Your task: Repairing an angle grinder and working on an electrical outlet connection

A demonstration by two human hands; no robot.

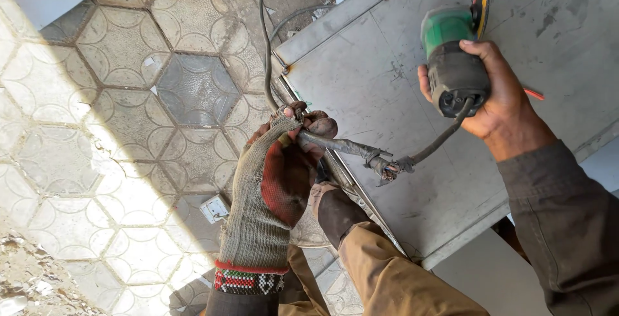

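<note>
My right hand (500, 100) is bare and grips the dark body of a green angle grinder (454, 55), whose orange-rimmed disc (480, 3) points up over a grey metal sheet box (387, 64). My left hand (284, 161), in a worn grey and red knit glove, is closed around the grinder's black power cable (342, 145) near a frayed, taped joint (385, 166). The cable curves from that joint up into the back of the grinder.
The metal box lies on hexagonal paving tiles (129, 109). More cables (265, 39) run along the box's left edge. A small white socket box (215, 208) lies on the tiles near my knee (387, 271). Rubble sits at the lower left.
</note>
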